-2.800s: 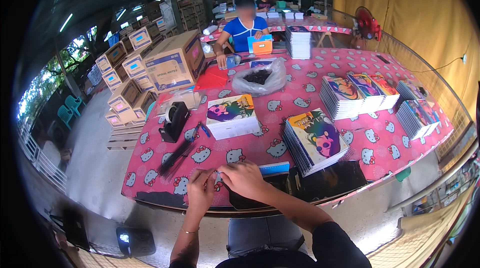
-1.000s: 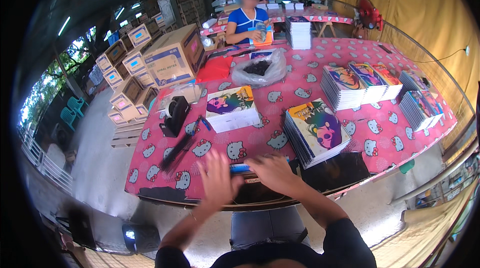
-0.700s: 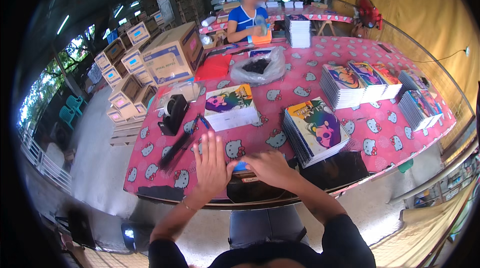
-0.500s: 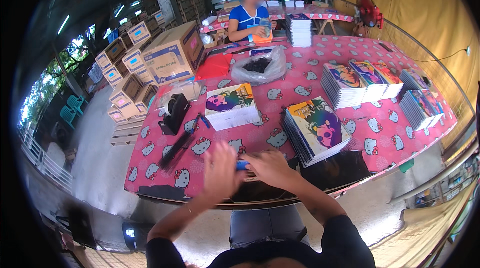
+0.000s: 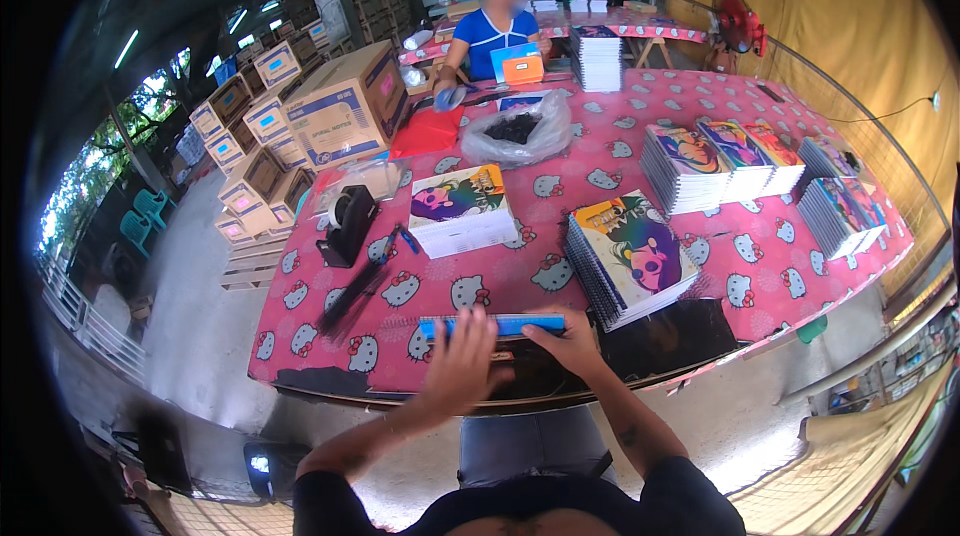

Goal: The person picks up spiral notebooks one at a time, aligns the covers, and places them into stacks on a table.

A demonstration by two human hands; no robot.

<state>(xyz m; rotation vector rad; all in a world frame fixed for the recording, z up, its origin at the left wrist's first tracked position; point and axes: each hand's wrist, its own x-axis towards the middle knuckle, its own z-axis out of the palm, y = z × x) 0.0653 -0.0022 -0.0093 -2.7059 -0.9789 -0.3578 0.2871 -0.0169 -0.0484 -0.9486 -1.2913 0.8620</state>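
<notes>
A long, narrow blue strip (image 5: 525, 323) lies crosswise at the table's front edge, with what looks like a thin dark spiral coil along it and past its left end. My right hand (image 5: 570, 346) pinches the strip near its right end. Over its left part rests my left hand (image 5: 462, 361), slightly blurred, fingers stretched and apart. To the right stands a stack of spiral notebooks (image 5: 635, 256) with a colourful cartoon cover. A stack of covered white pages (image 5: 462, 211) sits beyond my left hand. Loose black coils (image 5: 355, 296) lie left of my hands.
A black tape dispenser (image 5: 348, 226) and a blue-handled tool (image 5: 408, 239) are at left. Farther back are a plastic bag of black pieces (image 5: 520, 131), cartons (image 5: 345, 111) and more notebook stacks (image 5: 690, 171). Across the table, a person (image 5: 500, 41) handles an orange item.
The blue strip now shows along its length; my right hand has shifted right and my left hand has turned over its left part. The person opposite has lowered one hand toward the table.
</notes>
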